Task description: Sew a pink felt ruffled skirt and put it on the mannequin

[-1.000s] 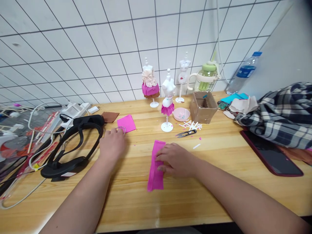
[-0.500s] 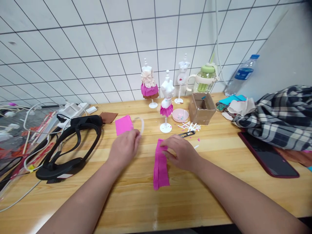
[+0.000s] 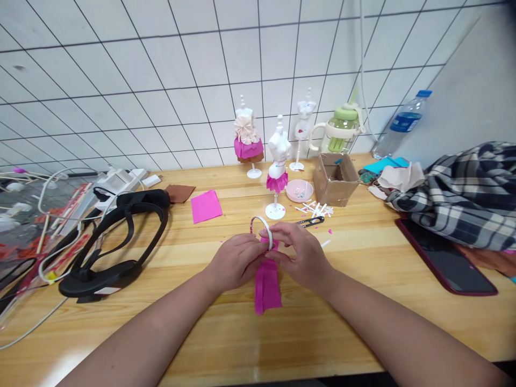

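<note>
My left hand (image 3: 236,262) holds a small white tape ring (image 3: 262,228) upright above the far end of a folded pink crepe strip (image 3: 266,284) lying on the wooden table (image 3: 363,301). My right hand (image 3: 300,253) meets it there, fingers pinching at the ring and the strip's top end. A square pink paper sheet (image 3: 206,206) lies flat to the left, beyond my hands. Just past my fingers stands a white mini mannequin with a pink skirt (image 3: 277,169), with small black snips (image 3: 309,221) beside its base.
Two more mini mannequins (image 3: 248,137) stand by the tiled wall. A pink dish (image 3: 299,190), cardboard box (image 3: 336,178), green cup (image 3: 342,129) and water bottle (image 3: 399,126) sit behind. Plaid cloth (image 3: 463,191) and a tablet (image 3: 445,255) lie right; a black headset (image 3: 116,236) and cables left.
My left hand picked up the white tape ring near the pink square and carried it right to the strip. My right hand slid up to the strip's far end and joined it.
</note>
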Available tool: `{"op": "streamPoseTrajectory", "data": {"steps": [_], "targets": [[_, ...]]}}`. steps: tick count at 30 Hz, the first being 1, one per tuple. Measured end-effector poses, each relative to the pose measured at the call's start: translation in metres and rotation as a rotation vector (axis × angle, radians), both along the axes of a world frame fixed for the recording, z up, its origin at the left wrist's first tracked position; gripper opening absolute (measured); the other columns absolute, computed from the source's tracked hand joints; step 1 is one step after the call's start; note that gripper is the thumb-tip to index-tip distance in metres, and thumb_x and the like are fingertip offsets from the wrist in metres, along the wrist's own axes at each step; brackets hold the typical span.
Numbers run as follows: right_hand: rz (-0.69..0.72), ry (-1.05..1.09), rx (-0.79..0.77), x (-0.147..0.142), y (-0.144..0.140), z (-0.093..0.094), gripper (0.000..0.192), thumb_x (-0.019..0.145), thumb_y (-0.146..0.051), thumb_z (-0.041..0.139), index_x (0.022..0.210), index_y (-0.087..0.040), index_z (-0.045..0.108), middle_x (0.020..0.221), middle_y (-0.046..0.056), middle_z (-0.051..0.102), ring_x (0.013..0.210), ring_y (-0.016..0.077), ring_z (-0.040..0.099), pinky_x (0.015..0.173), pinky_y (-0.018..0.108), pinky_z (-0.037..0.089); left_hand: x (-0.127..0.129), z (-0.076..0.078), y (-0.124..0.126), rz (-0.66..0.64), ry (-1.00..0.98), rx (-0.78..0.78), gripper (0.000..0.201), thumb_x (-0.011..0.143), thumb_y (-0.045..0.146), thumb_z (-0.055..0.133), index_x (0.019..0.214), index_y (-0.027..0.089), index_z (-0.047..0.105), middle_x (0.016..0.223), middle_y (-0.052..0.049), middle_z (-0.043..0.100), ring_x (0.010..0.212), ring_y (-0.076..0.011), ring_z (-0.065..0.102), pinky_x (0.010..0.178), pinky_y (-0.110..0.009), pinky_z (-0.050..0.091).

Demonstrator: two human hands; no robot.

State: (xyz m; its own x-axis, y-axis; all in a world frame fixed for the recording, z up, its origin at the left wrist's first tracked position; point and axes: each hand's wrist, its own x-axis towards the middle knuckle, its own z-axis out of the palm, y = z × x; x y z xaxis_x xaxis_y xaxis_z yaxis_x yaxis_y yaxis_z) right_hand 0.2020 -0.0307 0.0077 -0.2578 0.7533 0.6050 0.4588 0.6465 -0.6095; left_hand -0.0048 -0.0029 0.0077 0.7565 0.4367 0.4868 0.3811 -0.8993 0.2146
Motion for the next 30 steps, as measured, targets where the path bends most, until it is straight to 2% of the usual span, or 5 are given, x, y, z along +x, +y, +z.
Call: {"op": "streamPoseTrajectory", "data": {"steps": [9,12,17,25,30], "targets": [[0.004,-0.026,-0.051,0.0014,-0.0011,0.0026,0.039,0.086,-0.033,0.068,0.119,-0.026,0.048,0.111,0.006,0.071,0.102,0.0231,0.065,0.078,0.035,0.052,-0.0030,-0.0058,0.0065,-0.062,-0.055,0.017,0.031,0.090,0.008,0.051,0.118,0.020,0.056,0.109,-0.008,0.071,0.107,-0.0195,0.064,0.097,-0.040,0.049],[0.009,-0.023,-0.078,0.0018,-0.0009,0.0030,0.034,0.086,-0.032,0.068,0.112,-0.026,0.048,0.111,0.006,0.071,0.100,0.0230,0.065,0.076,0.035,0.051,-0.0039,-0.0052,0.0058,-0.038,-0.025,0.033,0.031,0.090,0.010,0.050,0.119,0.021,0.055,0.103,-0.007,0.071,0.097,-0.0186,0.066,0.091,-0.038,0.051],[0.040,-0.017,-0.171,0.0020,-0.0006,0.0014,0.030,0.085,-0.028,0.069,0.103,-0.026,0.046,0.112,0.005,0.072,0.089,0.0206,0.067,0.072,0.034,0.050,-0.0051,-0.0024,0.0021,0.017,0.075,0.085,0.029,0.090,0.013,0.049,0.118,0.020,0.055,0.082,-0.004,0.070,0.075,-0.0179,0.064,0.068,-0.032,0.048],[0.031,-0.071,-0.180,0.0031,0.0013,-0.0011,0.021,0.086,-0.028,0.065,0.083,-0.024,0.044,0.088,0.002,0.071,0.080,0.0190,0.066,0.065,0.029,0.047,-0.0054,-0.0020,0.0023,0.056,0.120,0.089,0.023,0.091,0.016,0.046,0.110,0.019,0.058,0.078,-0.003,0.069,0.070,-0.0174,0.062,0.065,-0.031,0.043],[-0.065,-0.030,-0.114,0.0085,0.0062,0.0028,0.014,0.089,-0.030,0.060,0.082,-0.023,0.051,0.100,0.007,0.070,0.086,0.0208,0.065,0.066,0.031,0.049,-0.0054,-0.0023,0.0033,0.129,0.095,0.029,0.021,0.092,0.019,0.046,0.108,0.018,0.059,0.073,-0.003,0.066,0.067,-0.0178,0.061,0.065,-0.031,0.042]]}}
